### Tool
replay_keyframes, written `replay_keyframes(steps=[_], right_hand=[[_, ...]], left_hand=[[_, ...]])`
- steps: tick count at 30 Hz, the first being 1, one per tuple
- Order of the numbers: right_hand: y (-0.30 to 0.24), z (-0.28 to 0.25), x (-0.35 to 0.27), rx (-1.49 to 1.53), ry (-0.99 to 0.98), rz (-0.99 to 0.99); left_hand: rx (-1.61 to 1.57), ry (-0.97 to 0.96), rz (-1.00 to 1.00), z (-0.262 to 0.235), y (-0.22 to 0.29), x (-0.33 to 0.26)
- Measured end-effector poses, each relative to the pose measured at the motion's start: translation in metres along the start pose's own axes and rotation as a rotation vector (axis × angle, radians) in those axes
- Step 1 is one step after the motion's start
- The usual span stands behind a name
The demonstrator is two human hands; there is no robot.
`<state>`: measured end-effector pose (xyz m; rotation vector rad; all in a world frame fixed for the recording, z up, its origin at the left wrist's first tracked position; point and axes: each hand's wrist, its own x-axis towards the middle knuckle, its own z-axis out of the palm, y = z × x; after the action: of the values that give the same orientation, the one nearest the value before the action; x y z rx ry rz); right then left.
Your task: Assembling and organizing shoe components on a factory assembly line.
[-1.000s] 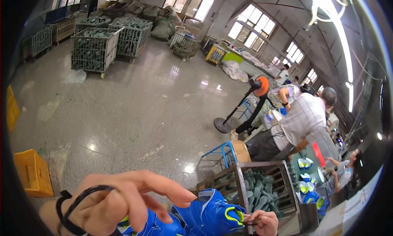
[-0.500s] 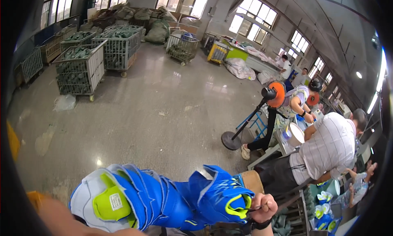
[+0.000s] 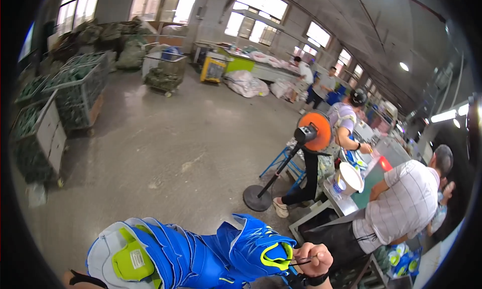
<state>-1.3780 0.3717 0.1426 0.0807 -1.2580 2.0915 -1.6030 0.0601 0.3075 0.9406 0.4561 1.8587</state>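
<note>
A long stack of blue shoe uppers with lime-green linings stretches across the bottom of the view, nested one into another. At its left end a pale grey upper shows a lime tongue with a white label. My right hand, a dark band on its wrist, is closed at the stack's right end. Its fingers pinch a thin black cord that runs to the lime collar of the last upper. My left wrist, with a black strap, shows under the left end; the fingers are hidden.
A pedestal fan with an orange guard stands ahead right. A person in a striped shirt bends at a bench nearby, and another person works beyond. Wheeled cages line the left. A yellow cart stands far ahead.
My view has swung to the right, so the cages, fan and workers sit further left. The stack stays in my arms, and the right hand still grips the cord.
</note>
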Motion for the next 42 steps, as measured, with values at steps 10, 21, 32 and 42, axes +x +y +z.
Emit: replay_keyframes(steps=[10,21,32,42], right_hand=[[0.061,-0.162,0.223,0.101,0.026,-0.102],[0.146,-0.276,0.562,-0.278,-0.051,0.506],[0.205,-0.461,0.774,-0.216,0.462,0.582],[0.186,-0.676,0.889,0.316,1.116,0.166]], left_hand=[[0.641,-0.066,0.074,-0.215,-0.029,0.224],[1.855,0.353,0.078,-0.424,0.001,0.485],[1.45,0.256,-0.414,-0.773,-0.16,0.827],[2.158,-0.561,-0.915,-0.943,-0.349,1.127]])
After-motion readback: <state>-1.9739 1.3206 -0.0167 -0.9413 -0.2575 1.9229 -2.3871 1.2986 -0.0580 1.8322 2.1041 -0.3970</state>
